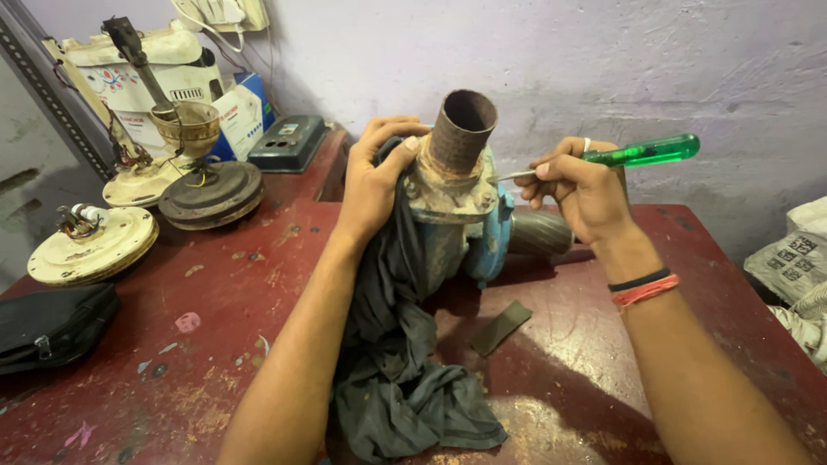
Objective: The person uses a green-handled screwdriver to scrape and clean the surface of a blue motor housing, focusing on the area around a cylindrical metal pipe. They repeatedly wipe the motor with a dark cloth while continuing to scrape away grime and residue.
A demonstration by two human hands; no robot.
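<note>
Worn red paint covers the counter (215, 344), scuffed and flaked, with a dull plaster wall behind. Nearest lies a dark grey rag (396, 379), trailing up from the front edge to a blue pump body (469, 232) standing at mid-counter, well in from every edge. The left hand (375, 176) is closed round the rag and the pump's upper casing, bracing it. The right hand (581, 185) is wrapped tight around a green-handled screwdriver (642, 153), its tip set at the flange just below the rusty pipe stub (461, 133).

To work well here, I judge the blade should sit square and the bracing grip stay firm, with fingers off the tip's line. Farther left rest fan motor parts (211, 194).
</note>
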